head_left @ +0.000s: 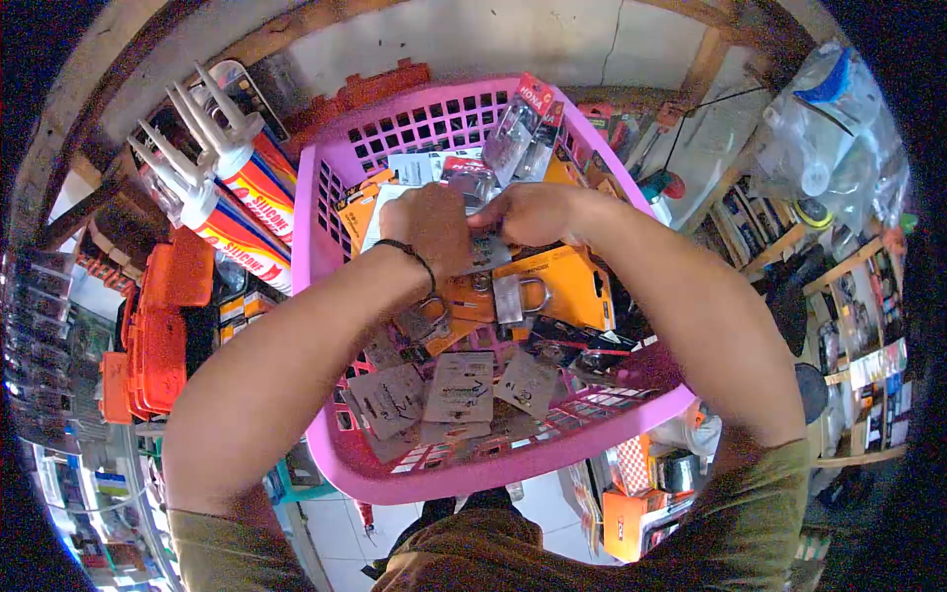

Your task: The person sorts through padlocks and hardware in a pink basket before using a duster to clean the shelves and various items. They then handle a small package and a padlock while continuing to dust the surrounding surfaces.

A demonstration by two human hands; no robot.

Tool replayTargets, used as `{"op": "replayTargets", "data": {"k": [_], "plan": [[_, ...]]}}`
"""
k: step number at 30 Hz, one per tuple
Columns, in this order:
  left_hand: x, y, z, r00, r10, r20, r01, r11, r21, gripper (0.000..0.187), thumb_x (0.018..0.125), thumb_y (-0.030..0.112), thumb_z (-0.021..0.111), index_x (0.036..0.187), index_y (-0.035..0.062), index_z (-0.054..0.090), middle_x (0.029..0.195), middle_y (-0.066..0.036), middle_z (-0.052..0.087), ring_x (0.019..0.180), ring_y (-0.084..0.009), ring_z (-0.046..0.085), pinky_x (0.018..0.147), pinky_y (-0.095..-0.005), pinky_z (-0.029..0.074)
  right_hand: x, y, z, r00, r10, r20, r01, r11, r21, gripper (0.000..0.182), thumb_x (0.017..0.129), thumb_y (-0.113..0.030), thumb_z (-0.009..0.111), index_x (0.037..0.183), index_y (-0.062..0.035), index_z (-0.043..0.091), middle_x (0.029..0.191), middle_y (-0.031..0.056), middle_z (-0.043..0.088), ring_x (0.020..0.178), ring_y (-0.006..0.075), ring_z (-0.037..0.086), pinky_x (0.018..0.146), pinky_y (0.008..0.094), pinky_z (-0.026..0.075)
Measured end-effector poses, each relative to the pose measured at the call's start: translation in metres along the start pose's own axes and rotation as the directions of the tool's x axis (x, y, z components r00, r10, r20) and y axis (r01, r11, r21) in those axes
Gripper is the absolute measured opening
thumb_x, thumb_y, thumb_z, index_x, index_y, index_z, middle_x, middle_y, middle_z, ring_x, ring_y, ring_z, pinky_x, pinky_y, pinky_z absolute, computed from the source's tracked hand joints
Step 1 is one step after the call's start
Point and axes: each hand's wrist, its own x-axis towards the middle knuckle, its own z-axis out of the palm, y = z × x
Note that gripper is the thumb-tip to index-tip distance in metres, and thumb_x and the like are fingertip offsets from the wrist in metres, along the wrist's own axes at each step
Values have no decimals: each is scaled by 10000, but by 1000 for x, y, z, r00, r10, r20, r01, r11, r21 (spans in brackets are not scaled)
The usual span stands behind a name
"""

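A pink plastic basket (345,474) is in front of me, holding several carded packs. My left hand (429,222), with a dark braided bracelet at its wrist, is closed over the packs near the back; what it grips is hidden. My right hand (538,212) is beside it, fingers curled inward, with its hold also hidden. A red-topped blister pack (469,178) lies just beyond the hands. Nearer me is a padlock (521,298) on an orange card (572,281). Grey cards (462,387) lie at the basket's front, and more red-topped packs (513,133) lean at its back.
Silicone tubes (247,183) with pale nozzles stand left of the basket, above an orange case (158,335). Clear plastic bags (838,138) hang at the right, near stocked shelves (858,345). Boxes (631,513) sit below the basket at the right.
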Motion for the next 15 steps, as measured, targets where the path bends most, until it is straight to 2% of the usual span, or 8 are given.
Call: {"op": "replayTargets", "data": {"k": [1, 4, 6, 8, 10, 12, 13, 15], "plan": [[-4, 1, -5, 1000, 3, -1, -3, 1000, 1, 293, 686, 230, 562, 912, 46, 592, 851, -131, 623, 831, -276, 607, 701, -363, 496, 3, 5, 1, 1000, 2, -2, -2, 1000, 0, 463, 648, 12, 445, 1086, -74, 570, 982, 105, 615, 830, 141, 566, 710, 268, 427], [-2, -6, -2, 980, 12, -198, 3, 997, 74, 138, 687, 160, 551, 760, 64, 619, 845, -114, 622, 819, -239, 607, 692, -362, 487, 8, 11, -4, 978, -205, -39, 205, 979, -15, 376, 660, -6, 435, 995, -49, 602, 891, 128, 627, 782, 137, 567, 700, 286, 430], [5, -13, 6, 968, 98, -229, -53, 979, 195, 130, 673, 163, 554, 747, 72, 611, 820, -107, 617, 791, -250, 604, 668, -370, 483, 14, 12, -12, 968, -234, -93, 177, 893, -414, 275, 673, -37, 428, 883, -22, 605, 766, 153, 615, 703, 192, 584, 663, 319, 444], [7, -24, 17, 949, 192, -249, -108, 942, 318, 123, 659, 165, 557, 735, 79, 603, 795, -100, 612, 764, -261, 602, 645, -379, 478, 12, 19, -11, 963, -210, -169, 121, 897, -426, 220, 677, -57, 456, 840, -20, 599, 732, 163, 603, 682, 235, 586, 648, 341, 449], [1, -32, 22, 784, 82, -616, -276, 934, -226, 111, 628, 171, 561, 693, 84, 587, 730, -118, 582, 705, -314, 575, 628, -408, 464, 10, 23, -9, 952, -182, -245, 62, 900, -431, 170, 681, -78, 485, 797, -18, 592, 698, 173, 590, 661, 279, 587, 633, 363, 455], [-2, -34, 19, 793, 28, -609, -248, 927, -281, 115, 621, 179, 570, 676, 78, 579, 716, -135, 573, 701, -332, 566, 631, -414, 462, 11, 21, -5, 955, -192, -224, 31, 821, -569, 177, 688, -128, 569, 825, -19, 592, 734, 186, 597, 702, 340, 580, 629, 395, 463], [-5, -35, 13, 799, -29, -601, -218, 917, -334, 124, 615, 187, 579, 659, 71, 571, 702, -152, 564, 697, -350, 557, 633, -419, 460, 10, 19, -3, 956, -190, -224, 31, 823, -567, 177, 688, -128, 569, 825, -19, 592, 734, 186, 597, 702, 340, 580, 629, 395, 463], [-6, -39, -1, 818, 26, -574, -201, 949, -243, 169, 611, 203, 600, 626, 43, 548, 692, -172, 565, 704, -349, 563, 644, -431, 456, 6, 13, 0, 947, -149, -286, -26, 849, -528, 253, 682, -177, 634, 867, -12, 582, 753, 193, 597, 760, 341, 584, 667, 407, 467]]}}
